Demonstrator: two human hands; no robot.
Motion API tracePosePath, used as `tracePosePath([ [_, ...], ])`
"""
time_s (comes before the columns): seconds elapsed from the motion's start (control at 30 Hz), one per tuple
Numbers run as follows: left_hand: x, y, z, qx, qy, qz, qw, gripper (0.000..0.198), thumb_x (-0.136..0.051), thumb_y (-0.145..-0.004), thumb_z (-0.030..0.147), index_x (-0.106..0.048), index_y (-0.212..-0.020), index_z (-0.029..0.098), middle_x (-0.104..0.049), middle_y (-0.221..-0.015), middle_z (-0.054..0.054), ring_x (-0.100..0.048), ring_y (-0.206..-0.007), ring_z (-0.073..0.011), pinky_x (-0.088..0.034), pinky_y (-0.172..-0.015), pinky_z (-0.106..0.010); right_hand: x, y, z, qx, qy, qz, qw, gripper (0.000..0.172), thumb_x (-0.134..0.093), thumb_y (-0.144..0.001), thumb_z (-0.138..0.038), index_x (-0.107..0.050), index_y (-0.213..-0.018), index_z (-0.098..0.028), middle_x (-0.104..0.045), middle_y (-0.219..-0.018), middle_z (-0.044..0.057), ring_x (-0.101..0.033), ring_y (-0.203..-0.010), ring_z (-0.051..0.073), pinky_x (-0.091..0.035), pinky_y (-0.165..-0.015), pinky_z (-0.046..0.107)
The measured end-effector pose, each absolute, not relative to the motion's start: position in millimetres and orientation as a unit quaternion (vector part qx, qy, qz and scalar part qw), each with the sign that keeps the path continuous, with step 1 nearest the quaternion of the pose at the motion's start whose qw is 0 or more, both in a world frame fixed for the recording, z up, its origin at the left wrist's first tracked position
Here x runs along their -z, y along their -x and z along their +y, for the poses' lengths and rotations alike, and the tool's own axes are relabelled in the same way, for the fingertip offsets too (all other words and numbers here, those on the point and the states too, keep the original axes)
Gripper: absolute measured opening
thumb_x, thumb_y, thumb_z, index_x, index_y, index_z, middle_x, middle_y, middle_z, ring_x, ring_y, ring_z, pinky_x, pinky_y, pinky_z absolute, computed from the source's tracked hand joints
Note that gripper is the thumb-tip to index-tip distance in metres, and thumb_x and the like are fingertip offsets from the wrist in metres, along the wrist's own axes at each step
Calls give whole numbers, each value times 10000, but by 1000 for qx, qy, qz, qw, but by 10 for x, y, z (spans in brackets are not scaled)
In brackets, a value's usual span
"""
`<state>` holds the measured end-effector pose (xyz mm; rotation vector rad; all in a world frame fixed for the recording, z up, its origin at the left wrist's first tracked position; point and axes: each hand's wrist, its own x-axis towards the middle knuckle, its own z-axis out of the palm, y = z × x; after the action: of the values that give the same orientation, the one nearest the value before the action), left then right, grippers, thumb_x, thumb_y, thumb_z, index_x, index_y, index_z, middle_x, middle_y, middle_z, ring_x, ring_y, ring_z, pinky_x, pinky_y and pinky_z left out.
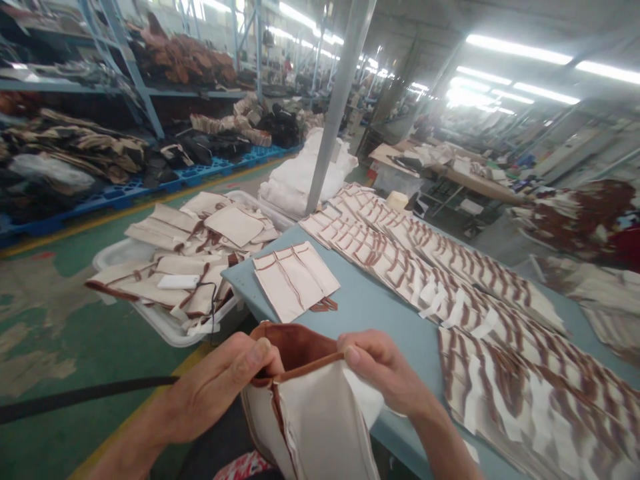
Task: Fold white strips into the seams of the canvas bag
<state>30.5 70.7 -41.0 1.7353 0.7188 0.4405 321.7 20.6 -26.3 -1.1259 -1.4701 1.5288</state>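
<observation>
A cream bag body [327, 420] with a brown inside and brown edge trim hangs between my hands at the table's near edge. Its mouth faces up, showing the brown interior. My left hand [225, 380] pinches the rim at the left, beside a vertical seam, with fingertips partly inside the opening. At the rim's right end, my right hand [383, 367] grips the edge between thumb and curled fingers. Just beyond the bag, a flat cream panel [296, 280] with brown seams lies on the blue-grey table [400, 333].
Overlapping rows of cream and brown pieces [400, 260] cover the table's right side. A white bin [173, 330] of similar pieces stands at left. A metal post [343, 100] rises behind the table, near white sacks [300, 177]. Blue shelving [135, 73] holds stacked material.
</observation>
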Motion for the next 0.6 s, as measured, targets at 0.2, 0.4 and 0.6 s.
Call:
tracePosePath([
  [0.2, 297, -361, 804, -169, -761, 247, 576, 709, -335, -1107, 765, -481, -716, 193, -403, -680, 54, -369, -644, -116, -281, -610, -289, 221, -3242, 247, -600, 434, -564, 366, 726, -656, -1009, -838, -460, -668, -228, -398, -621, -56, -291, -558, 103, -210, -496, 268],
  [0.4, 295, -337, 819, -161, -758, 235, 587, 641, -425, -1109, 691, -491, -710, 193, -381, -667, 63, -341, -618, -102, -264, -565, -255, 141, -3222, 257, -590, 419, -582, 372, 707, -654, -1025, -816, -478, -675, -228, -391, -631, -54, -285, -564, 110, -194, -509, 285],
  [0.6, 351, -398, 702, -247, -861, 260, 361, 343, -563, -1046, 224, -553, -703, 201, -494, -603, 97, -465, -551, -68, -300, -537, -217, 52, -3215, 218, -526, 404, -646, 378, 680, -599, -1104, -735, -467, -672, -226, -414, -651, -50, -334, -586, 125, -252, -555, 302],
])
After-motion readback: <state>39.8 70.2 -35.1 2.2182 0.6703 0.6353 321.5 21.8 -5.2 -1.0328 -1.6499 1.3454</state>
